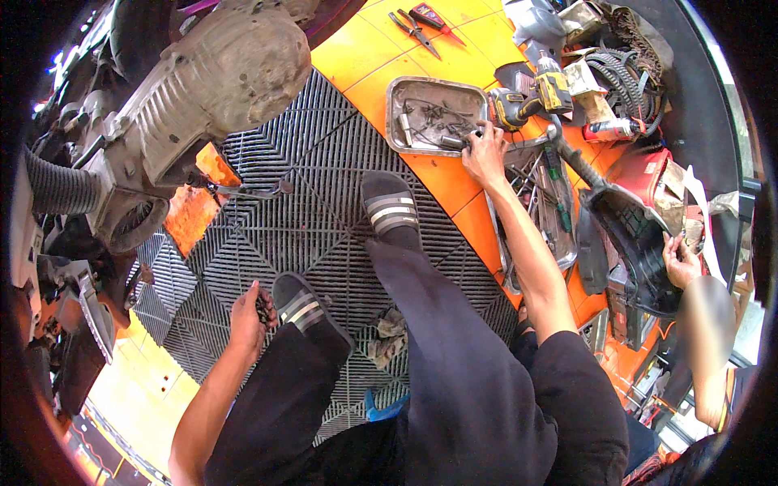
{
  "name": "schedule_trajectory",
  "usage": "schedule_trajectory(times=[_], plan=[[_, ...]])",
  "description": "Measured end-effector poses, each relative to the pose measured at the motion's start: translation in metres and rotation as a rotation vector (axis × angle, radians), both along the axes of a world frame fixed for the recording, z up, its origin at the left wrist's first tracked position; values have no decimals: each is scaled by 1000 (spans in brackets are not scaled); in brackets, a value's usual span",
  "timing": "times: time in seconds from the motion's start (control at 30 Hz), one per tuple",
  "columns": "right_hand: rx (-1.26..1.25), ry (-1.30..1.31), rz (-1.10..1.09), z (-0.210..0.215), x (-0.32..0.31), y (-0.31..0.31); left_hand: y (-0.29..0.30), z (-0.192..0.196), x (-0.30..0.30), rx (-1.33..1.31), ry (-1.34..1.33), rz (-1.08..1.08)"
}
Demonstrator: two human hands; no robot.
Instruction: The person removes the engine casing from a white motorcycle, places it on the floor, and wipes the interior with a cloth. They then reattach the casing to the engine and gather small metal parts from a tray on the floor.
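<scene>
My right hand (486, 155) reaches over the near right corner of a metal tray (395, 101), fingers closed together at its rim. Whatever they pinch is dark and mostly hidden. Beside the fingertips in the tray lies a small metal cylinder (451, 141). Several dark screws and small parts (438, 112) are scattered in the tray, with a pale cylindrical piece (405, 128) at its left. Low on the left, my left hand (253, 317) is curled closed beside my left foot. Small dark bits show between its fingers, too small to name.
A scooter's dirty engine casing (235, 73) fills the upper left. Pliers (417, 34) and a red screwdriver (438, 20) lie beyond the tray. A yellow cordless drill (553, 87) stands right of it, near a tool tray (535, 202). Another person's hand (681, 263) grips a black plastic panel (628, 235).
</scene>
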State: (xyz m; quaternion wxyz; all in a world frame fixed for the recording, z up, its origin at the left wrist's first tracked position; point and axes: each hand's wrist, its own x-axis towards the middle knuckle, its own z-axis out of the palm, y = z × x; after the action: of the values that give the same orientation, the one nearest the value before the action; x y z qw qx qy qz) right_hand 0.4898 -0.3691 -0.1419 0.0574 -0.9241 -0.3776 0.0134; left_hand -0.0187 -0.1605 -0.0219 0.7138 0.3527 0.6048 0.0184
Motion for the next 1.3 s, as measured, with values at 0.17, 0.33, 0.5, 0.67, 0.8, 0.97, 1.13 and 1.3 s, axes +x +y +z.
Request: schedule_trajectory(times=[0.17,0.33,0.5,0.67,0.8,0.97,1.13,1.3], plan=[[75,-52,-33,0,6,0,0,0,4,0,4,-14],[321,145,-13,13,2,1,3,5,5,7,-30,1],[461,437,253,94,-48,27,24,45,5,-31,-274,91],[465,548,413,218,-87,56,42,91,34,-14,-589,-178],[392,647,594,317,-141,86,33,123,54,120,-597,-225],[207,533,942,399,-208,112,10,139,68,190,-719,-43],[-28,278,1186,419,-242,134,-19,138,90,50,-916,386],[-131,102,1297,431,-278,156,-50,143,77,-76,-1082,628]])
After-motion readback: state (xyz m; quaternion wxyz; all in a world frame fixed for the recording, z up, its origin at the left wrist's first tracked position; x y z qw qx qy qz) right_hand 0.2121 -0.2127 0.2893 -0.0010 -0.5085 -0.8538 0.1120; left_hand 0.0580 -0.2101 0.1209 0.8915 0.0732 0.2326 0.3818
